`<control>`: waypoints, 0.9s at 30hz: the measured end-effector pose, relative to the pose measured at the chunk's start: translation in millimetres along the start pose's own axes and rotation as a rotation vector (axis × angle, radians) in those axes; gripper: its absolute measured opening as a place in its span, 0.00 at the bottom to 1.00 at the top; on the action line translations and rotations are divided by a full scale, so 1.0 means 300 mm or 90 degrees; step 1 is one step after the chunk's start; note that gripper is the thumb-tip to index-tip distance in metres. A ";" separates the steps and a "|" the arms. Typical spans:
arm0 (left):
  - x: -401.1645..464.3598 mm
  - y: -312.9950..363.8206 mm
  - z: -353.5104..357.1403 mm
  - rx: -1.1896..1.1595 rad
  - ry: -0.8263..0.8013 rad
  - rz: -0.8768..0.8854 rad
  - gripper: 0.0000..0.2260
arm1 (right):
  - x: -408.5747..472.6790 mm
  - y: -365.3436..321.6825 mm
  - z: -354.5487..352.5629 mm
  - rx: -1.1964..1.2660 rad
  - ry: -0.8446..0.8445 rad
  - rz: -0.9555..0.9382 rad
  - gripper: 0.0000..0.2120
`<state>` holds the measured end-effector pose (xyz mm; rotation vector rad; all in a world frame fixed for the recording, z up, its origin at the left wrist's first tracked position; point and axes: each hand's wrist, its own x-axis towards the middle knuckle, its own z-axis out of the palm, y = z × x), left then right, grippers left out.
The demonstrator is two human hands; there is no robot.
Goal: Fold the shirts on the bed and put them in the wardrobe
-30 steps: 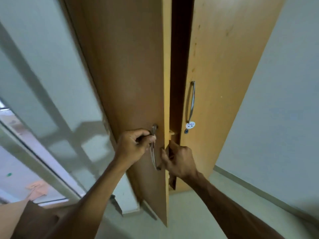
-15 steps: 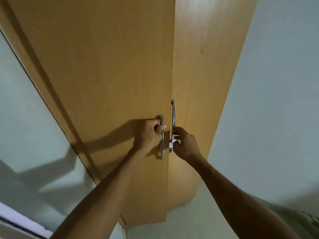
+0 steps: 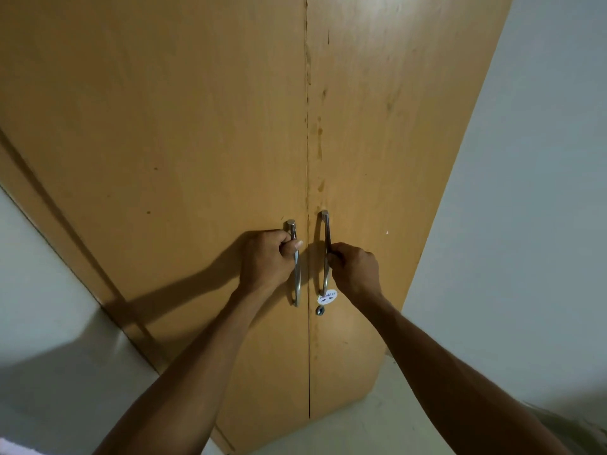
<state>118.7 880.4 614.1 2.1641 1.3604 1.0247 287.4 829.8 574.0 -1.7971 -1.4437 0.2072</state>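
A tall wooden wardrobe fills the view, both doors flush together. The left door [image 3: 184, 142] carries a metal handle [image 3: 297, 284], and my left hand [image 3: 267, 259] is wrapped around its upper part. On the right door [image 3: 387, 126], my right hand [image 3: 354, 270] grips the second metal handle [image 3: 325, 228]. A small round white sticker [image 3: 327, 296] and a keyhole [image 3: 320, 310] sit just below that handle. No shirts and no bed are in view.
Pale walls flank the wardrobe: one on the left [image 3: 39, 290], one on the right [image 3: 542, 192]. A light floor [image 3: 377, 421] runs under the doors. A scrap of patterned cloth [image 3: 584, 428] shows at the lower right corner.
The left door stood ajar with a dark gap a second ago; both doors are now shut flush. My right hand moved from the door's edge onto the right handle.
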 end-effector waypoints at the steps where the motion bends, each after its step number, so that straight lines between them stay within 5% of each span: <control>1: 0.004 -0.008 0.001 -0.007 -0.003 0.006 0.14 | 0.003 0.003 0.001 -0.001 -0.001 -0.005 0.12; 8: 0.010 -0.040 -0.015 -0.067 -0.031 0.030 0.12 | -0.015 -0.027 0.009 -0.018 0.014 0.034 0.12; 15: 0.026 -0.096 -0.015 -0.130 -0.087 0.058 0.09 | -0.138 -0.090 -0.001 0.008 -0.026 0.166 0.22; 27: -0.095 -0.117 -0.008 -0.248 -0.158 -0.055 0.08 | -0.839 -0.101 -0.220 -0.103 0.161 0.490 0.27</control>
